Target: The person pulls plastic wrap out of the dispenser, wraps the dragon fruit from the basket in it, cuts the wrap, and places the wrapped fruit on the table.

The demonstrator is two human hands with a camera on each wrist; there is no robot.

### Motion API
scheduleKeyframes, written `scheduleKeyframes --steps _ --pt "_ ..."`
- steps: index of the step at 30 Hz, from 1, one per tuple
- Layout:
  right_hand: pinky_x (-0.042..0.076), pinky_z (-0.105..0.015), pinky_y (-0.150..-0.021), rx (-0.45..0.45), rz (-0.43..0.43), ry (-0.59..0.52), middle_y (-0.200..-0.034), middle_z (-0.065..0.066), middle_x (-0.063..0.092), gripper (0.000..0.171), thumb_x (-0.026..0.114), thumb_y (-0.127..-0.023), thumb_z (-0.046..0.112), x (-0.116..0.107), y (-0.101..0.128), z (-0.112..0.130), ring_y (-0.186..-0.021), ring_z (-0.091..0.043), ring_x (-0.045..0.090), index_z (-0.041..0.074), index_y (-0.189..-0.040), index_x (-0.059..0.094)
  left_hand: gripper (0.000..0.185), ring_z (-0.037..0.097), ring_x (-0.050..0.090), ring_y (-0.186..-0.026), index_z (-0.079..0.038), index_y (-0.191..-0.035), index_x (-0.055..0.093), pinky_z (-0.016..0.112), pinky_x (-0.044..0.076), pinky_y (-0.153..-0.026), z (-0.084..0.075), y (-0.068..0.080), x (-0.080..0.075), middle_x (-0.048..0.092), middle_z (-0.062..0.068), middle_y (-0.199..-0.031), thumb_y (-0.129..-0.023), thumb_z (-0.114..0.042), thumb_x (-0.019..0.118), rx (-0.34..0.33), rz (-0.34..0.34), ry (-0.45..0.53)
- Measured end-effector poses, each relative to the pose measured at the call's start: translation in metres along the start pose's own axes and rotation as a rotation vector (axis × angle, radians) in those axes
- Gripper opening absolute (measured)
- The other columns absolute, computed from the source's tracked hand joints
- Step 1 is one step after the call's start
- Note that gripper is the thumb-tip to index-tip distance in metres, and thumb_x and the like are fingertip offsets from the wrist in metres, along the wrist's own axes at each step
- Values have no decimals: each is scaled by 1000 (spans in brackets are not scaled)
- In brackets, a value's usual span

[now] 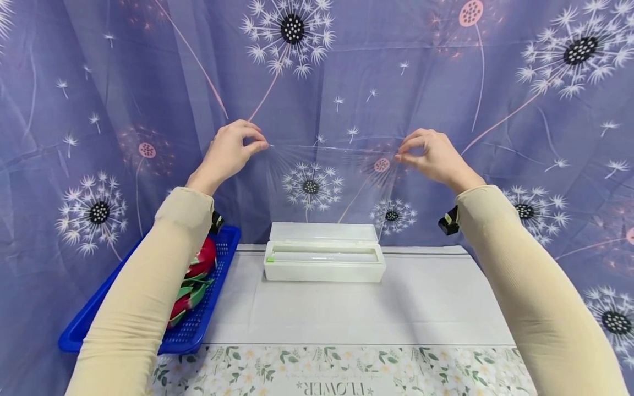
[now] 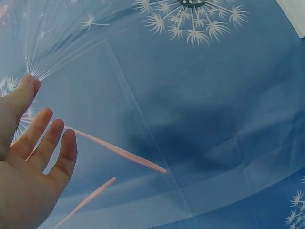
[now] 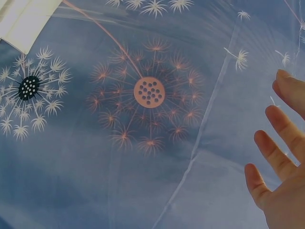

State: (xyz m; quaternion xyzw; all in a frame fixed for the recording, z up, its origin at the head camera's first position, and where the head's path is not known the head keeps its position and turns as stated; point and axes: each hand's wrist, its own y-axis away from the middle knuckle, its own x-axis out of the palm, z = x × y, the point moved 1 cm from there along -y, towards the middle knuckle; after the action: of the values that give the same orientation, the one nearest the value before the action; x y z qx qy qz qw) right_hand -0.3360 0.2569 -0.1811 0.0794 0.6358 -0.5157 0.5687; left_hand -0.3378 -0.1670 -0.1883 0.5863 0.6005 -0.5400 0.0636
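A sheet of clear cling film (image 1: 332, 165) is stretched between both raised hands, its top edge a thin shiny line in the head view. My left hand (image 1: 230, 151) pinches one upper corner between thumb and index finger; creases fan out from that pinch in the left wrist view. The opposite corner is pinched by my right hand (image 1: 433, 157), with its other fingers spread apart in the right wrist view. Below the film stands a white cling film box (image 1: 324, 272), its lid (image 1: 324, 231) tipped up at the back and a pale roll (image 1: 324, 257) lying inside.
At the left, a blue plastic basket (image 1: 228, 242) holds red dragon fruit (image 1: 203, 258), partly hidden by my left sleeve. The table carries a white and floral cloth (image 1: 346, 313). Behind it hangs a purple dandelion-print curtain (image 1: 356, 33).
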Motion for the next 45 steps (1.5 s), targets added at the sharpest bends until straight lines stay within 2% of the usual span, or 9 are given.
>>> scheduleKeyframes --steps 16,27,39,45 --pt "41 -50 -86 -51 -30 32 -98 -15 68 7 77 -84 8 -11 -6 3 -94 -35 59 3 -88 76 24 28 49 -125 -5 -106 75 43 36 -106 -9 -2 -10 59 9 -127 -94 -24 68 14 -17 -15" --pt "41 -50 -86 -36 -33 26 -99 -15 69 8 77 -85 10 -17 -7 8 -96 -36 58 3 -88 76 24 27 49 -126 -5 -108 74 41 36 -107 -10 -2 -16 59 10 -128 -96 -24 66 22 -12 -28" --pt "41 -52 -86 -55 -24 38 -99 -17 69 7 77 -85 8 -20 -5 14 -96 -37 59 2 -88 76 25 25 47 -129 -4 -109 73 40 36 -108 -8 2 -20 59 10 -128 -96 -24 65 30 20 25" --pt "42 -51 -84 -67 -29 39 -98 -17 69 6 77 -84 9 -21 -4 15 -95 -37 59 3 -86 76 24 26 50 -125 -5 -107 73 43 39 -104 -8 2 -23 59 9 -127 -96 -24 65 43 36 39"
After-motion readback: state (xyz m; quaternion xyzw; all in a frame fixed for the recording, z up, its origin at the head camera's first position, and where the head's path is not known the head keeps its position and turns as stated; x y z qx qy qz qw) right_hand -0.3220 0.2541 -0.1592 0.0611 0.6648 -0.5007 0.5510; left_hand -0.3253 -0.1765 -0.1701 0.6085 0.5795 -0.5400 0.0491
